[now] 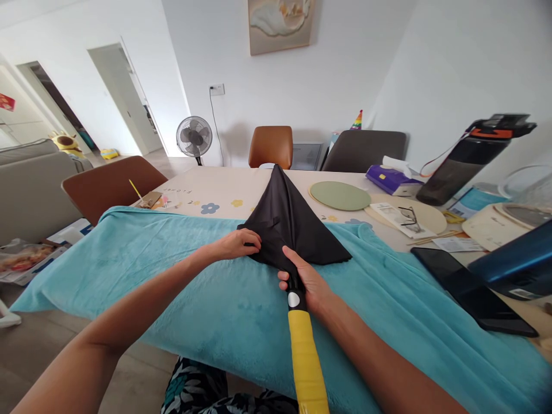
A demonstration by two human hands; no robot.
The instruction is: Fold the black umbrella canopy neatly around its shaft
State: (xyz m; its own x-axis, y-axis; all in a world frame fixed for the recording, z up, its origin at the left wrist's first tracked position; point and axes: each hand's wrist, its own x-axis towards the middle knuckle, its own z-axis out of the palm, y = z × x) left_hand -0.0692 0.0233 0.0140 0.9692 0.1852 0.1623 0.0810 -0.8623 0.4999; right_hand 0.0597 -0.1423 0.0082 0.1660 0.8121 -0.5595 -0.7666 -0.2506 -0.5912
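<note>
Both hands are on one object: the right hand wraps the neck of a black fabric umbrella just above its thick yellow handle, and the left hand pinches the loose canopy's left edge between bent fingers. The umbrella, its tip pointing away from the person, is over a fluffy turquoise blanket covering the near part of a pale, flower-printed worktop. Farther off, a flat sage-green oval mat lies right of the canopy, with a tan, smooth-backed chair beyond the worktop.
</note>
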